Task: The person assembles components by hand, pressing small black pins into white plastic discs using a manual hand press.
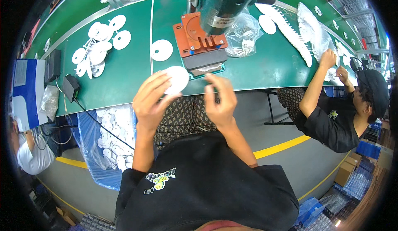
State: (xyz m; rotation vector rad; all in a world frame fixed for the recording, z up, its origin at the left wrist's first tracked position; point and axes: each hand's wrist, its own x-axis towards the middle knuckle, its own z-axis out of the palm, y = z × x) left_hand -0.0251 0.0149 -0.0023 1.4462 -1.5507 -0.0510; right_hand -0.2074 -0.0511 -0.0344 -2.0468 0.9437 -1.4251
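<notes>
My left hand (154, 97) grips a flat white disc (178, 80) by its left edge, at the front edge of the green table. To its right, my right hand (222, 100) is raised with thumb and forefinger apart. Nothing shows between those fingers, and they are slightly blurred. Just beyond both hands stands an orange fixture (199, 36) on a grey block (205, 60), under the dark green head of a bench press (224, 11). Another white disc (161, 50) lies flat to the left of the fixture.
White discs with stems (98, 52) are heaped at the left. A clear bag of small parts (244, 36) lies right of the press, near a long row of stacked white discs (286, 29). A blue-lined bin (112, 139) holds many discs. A co-worker (336, 110) sits right.
</notes>
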